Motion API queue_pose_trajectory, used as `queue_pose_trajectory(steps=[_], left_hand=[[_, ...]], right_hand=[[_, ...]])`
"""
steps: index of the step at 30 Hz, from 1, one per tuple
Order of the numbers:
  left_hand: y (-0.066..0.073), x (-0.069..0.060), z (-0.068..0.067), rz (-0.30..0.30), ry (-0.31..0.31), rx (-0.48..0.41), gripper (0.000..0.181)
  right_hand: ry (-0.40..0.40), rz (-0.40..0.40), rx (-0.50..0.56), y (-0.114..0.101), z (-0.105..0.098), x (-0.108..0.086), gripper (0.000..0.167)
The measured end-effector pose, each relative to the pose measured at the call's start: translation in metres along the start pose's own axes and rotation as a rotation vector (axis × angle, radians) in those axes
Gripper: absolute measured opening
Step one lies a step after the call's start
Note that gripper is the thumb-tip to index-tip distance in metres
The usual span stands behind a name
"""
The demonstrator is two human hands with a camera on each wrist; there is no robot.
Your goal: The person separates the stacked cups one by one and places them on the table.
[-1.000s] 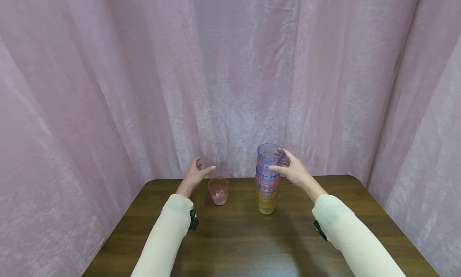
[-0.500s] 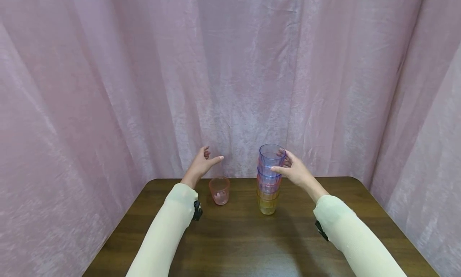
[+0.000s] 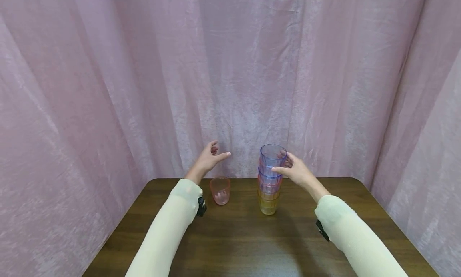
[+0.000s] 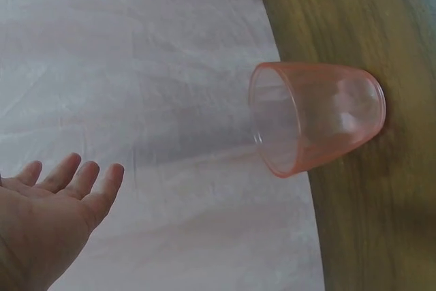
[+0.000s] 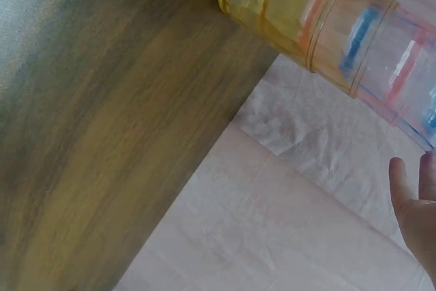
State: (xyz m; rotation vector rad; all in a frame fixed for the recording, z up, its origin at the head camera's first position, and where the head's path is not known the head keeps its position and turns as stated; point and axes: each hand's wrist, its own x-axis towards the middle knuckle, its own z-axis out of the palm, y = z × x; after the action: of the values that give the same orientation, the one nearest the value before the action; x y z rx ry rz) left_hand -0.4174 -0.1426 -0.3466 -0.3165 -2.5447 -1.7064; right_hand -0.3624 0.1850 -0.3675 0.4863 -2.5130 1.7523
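Observation:
In the head view, a tall stack of nested see-through plastic cups stands upright on the table; its lowest part is a yellow cup [image 3: 267,206]. Topmost is a blue-rimmed cup [image 3: 271,159], with pink and blue cups between. My right hand [image 3: 297,171] holds the top cup, thumb in front and fingers behind it; most of this hand falls outside the right wrist view. To the left, a single pink cup [image 4: 334,117] stands upright. My left hand [image 3: 209,159] hovers above and behind it, thumb out and fingers loosely bent, touching nothing.
The wooden table [image 3: 237,245] has its far edge just behind the cups. A pink velvety curtain [image 3: 234,69] hangs behind and on both sides. Each sleeve carries a dark wrist device [image 3: 201,206].
My left hand has risen and moved right, passing above the pink cup's left side. The right hand stays at the top of the stack, and the cups stand where they were.

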Motion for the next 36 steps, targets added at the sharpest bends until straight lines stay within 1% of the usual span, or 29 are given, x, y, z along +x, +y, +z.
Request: queue_pose_trajectory(steps=[3, 7, 12, 18, 24, 27, 33, 36], left_hand=[[0.004, 0.000, 0.002, -0.004, -0.019, -0.002, 0.092], [0.011, 0.000, 0.004, -0.010, -0.034, -0.003, 0.094], [0.019, 0.000, 0.010, 0.008, -0.057, -0.022, 0.093], [0.027, 0.001, 0.020, 0.035, -0.093, -0.032, 0.093], [0.036, 0.001, 0.034, 0.061, -0.125, -0.040, 0.085], [0.041, 0.000, 0.041, 0.073, -0.146, -0.033, 0.086], [0.046, 0.000, 0.053, 0.112, -0.187, -0.034, 0.086], [0.048, 0.000, 0.059, 0.118, -0.204, -0.031, 0.085]], right_hand=[[0.002, 0.010, -0.005, 0.001, 0.001, 0.000, 0.084], [0.010, 0.004, -0.013, 0.003, 0.002, 0.000, 0.075], [0.021, -0.010, -0.029, 0.008, 0.002, 0.000, 0.069], [0.024, -0.010, -0.026, 0.012, 0.004, 0.000, 0.074], [0.014, -0.005, -0.010, 0.014, 0.006, -0.001, 0.078], [0.016, -0.001, -0.016, 0.015, 0.006, -0.002, 0.079], [0.013, 0.004, -0.019, 0.018, 0.006, -0.001, 0.082], [0.003, 0.003, -0.002, 0.018, 0.007, -0.002, 0.083]])
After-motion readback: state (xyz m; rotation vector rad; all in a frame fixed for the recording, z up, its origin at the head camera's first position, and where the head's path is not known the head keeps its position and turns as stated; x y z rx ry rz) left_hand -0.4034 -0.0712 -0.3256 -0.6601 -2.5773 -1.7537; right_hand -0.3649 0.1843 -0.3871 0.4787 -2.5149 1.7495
